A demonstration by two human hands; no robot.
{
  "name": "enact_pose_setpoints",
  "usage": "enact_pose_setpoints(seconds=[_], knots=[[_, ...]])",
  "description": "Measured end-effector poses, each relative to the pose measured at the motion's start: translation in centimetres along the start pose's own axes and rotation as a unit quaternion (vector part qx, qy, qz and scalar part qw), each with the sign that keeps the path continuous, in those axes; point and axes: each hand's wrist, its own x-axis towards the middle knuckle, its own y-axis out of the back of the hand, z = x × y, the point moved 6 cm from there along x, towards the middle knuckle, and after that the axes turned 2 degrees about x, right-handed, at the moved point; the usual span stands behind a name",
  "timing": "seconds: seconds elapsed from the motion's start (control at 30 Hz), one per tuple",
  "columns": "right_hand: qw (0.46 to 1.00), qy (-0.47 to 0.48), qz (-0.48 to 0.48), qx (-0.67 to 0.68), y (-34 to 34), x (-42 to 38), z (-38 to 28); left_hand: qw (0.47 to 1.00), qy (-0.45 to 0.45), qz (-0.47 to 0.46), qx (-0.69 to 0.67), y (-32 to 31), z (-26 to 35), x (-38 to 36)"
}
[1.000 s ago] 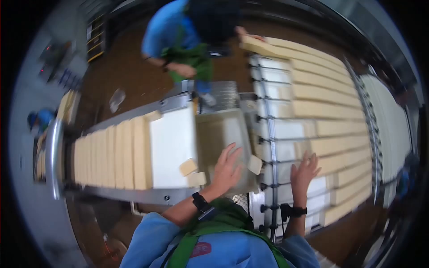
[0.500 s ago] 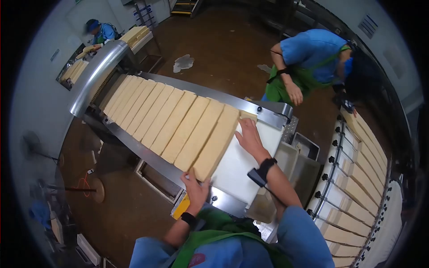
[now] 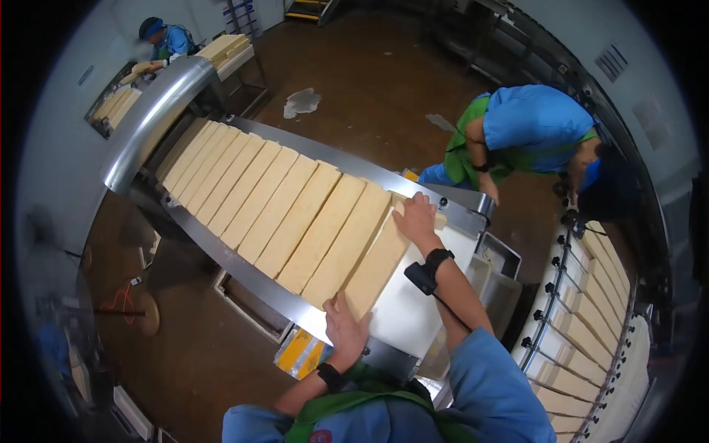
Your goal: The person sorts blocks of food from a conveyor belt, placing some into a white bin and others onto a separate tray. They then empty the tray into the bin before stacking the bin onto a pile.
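Long pale slabs (image 3: 277, 199) lie side by side in a row on a conveyor with metal side rails. The nearest slab (image 3: 378, 267) is set slightly apart from the row, between my two hands. My left hand (image 3: 347, 327) grips its lower end, fingers curled around the edge. At the upper end, my right hand (image 3: 417, 219) is wrapped over the slab. White belt surface (image 3: 405, 310) shows on the near side of that slab.
Another person (image 3: 532, 129) bends over a second line of slabs (image 3: 583, 332) at the right. A further person (image 3: 168, 40) stands behind the curved metal hood (image 3: 159, 111). Trays (image 3: 498, 284) sit beside the conveyor's end.
The nearest slab has come toward the belt's near end with both my hands, and a narrow gap now separates it from the row. The person at the right has shifted and bends lower.
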Motion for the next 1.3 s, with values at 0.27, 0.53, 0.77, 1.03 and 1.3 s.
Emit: enact_pose_setpoints(seconds=[0.27,0.53,0.77,1.03,1.3], knots=[[0.976,-0.192,0.013,0.100,1.9,-12.9,13.3,0.982,-0.145,-0.070,0.098,-0.9,2.5,1.4],[0.944,-0.180,0.188,0.205,1.4,-18.7,12.5,0.979,-0.124,-0.091,0.135,-3.9,2.1,1.3],[0.832,-0.336,0.400,0.186,9.2,-37.4,15.6,0.954,-0.262,-0.126,0.068,-4.9,9.7,-5.5],[0.617,-0.514,0.593,0.056,16.1,-68.3,25.6,0.791,-0.550,-0.270,-0.003,-8.7,27.0,-24.4],[0.629,-0.629,0.448,0.091,13.2,-81.5,35.2,0.655,-0.551,-0.515,0.040,-13.2,29.2,-37.5]])
